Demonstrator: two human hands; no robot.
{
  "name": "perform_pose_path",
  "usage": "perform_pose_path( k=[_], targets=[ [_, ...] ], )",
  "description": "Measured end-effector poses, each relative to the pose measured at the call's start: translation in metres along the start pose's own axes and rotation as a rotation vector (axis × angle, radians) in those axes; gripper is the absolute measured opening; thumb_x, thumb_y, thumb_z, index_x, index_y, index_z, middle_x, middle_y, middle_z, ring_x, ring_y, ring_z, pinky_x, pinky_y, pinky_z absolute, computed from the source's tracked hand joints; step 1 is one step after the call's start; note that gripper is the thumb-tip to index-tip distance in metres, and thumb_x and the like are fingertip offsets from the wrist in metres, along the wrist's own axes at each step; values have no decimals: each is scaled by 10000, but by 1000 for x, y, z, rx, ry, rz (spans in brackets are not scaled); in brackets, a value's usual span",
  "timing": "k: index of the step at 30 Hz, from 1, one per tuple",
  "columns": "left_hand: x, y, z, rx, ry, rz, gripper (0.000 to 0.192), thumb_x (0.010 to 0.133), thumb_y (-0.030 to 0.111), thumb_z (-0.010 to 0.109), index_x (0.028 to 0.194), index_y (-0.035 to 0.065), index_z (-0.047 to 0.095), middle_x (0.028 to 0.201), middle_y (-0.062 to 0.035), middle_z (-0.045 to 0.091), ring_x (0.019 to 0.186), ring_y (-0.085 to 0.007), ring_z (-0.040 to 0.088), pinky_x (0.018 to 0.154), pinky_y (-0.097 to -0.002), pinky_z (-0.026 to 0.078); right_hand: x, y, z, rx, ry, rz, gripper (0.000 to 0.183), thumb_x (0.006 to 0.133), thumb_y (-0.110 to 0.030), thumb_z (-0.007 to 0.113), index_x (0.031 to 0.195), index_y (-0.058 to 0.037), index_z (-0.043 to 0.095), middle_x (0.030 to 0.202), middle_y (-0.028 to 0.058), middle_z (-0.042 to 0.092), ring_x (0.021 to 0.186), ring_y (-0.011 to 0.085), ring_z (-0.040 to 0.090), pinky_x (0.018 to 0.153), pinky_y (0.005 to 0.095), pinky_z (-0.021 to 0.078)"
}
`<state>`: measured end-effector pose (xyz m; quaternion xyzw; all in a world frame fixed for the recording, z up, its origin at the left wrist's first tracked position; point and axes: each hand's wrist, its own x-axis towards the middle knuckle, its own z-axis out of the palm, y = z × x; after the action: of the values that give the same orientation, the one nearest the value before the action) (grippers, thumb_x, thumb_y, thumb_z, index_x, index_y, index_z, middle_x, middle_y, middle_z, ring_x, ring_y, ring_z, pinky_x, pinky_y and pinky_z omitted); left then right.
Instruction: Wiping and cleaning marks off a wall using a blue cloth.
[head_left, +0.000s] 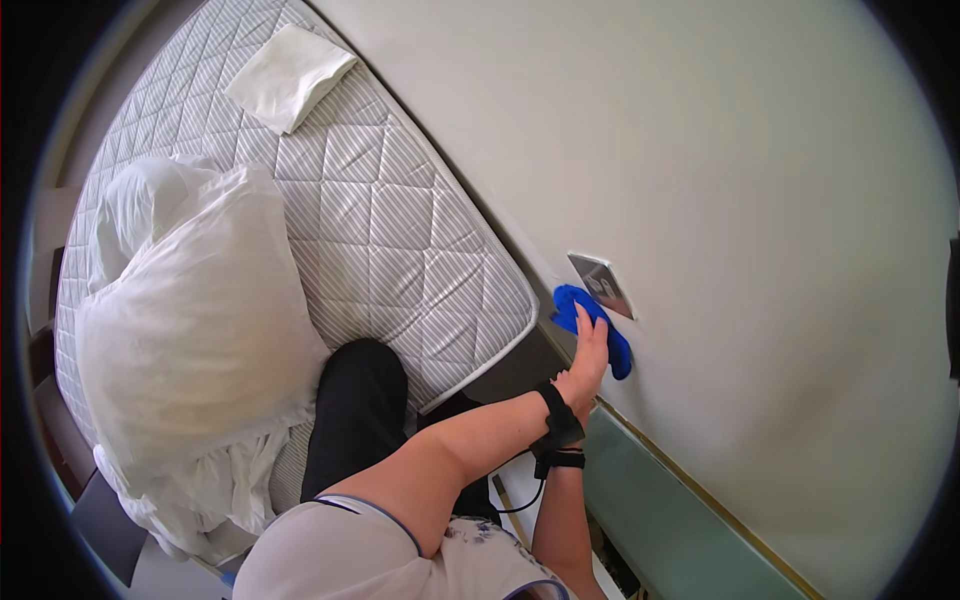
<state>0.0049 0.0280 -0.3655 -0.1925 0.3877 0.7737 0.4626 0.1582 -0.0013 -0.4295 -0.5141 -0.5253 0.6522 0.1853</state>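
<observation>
My left hand (589, 360) reaches across to the wall and presses a blue cloth (618, 352) against it. The cloth is bunched under the fingers, just below a grey wall socket plate (602, 285) with a light rim. Behind the left wrist, my right forearm (561, 510) rises from the lower edge. My right hand (582, 412) is mostly hidden behind the left one, so its grip does not show. Both wrists wear black straps, and a thin black cable hangs near them.
A striped quilted mattress (390, 202) lies along the wall (735, 187). On it are a white pillow (202, 322), rumpled white bedding (225, 480) and a folded white cloth (289, 75). A green-grey panel with a gold edge (660, 495) runs along the wall at lower right.
</observation>
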Motion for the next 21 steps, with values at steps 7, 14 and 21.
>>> perform_pose_path(
  k=[7, 14, 21],
  targets=[
    [17, 51, -39, 164, 106, 279, 560, 925, 139, 325, 1420, 128, 64, 1246, -103, 376, 1037, -193, 374, 825, -275, 335, -10, -15, 28, 241, -122, 168, 299, 861, -163, 551, 1109, 5, 535, 1010, 111, 612, 934, 192, 601, 748, 281, 478],
    [35, 63, -46, 485, 203, 658, 550, 899, 26, 318, 1398, 36, 87, 1426, -218, 158, 1337, -331, 118, 1085, -342, 102, -17, -41, 57, -257, -38, 66, 318, 905, -156, 488, 1170, 19, 500, 1118, 127, 558, 976, 186, 580, 767, 277, 479],
    [20, 39, -44, 43, 36, 177, 594, 901, 53, 325, 1421, 103, 42, 1392, -95, 273, 1255, -205, 289, 1037, -268, 210, -8, -28, 40, -253, -113, 76, 300, 895, -122, 501, 1158, 23, 506, 1102, 118, 564, 950, 172, 583, 763, 263, 477]
  ],
)
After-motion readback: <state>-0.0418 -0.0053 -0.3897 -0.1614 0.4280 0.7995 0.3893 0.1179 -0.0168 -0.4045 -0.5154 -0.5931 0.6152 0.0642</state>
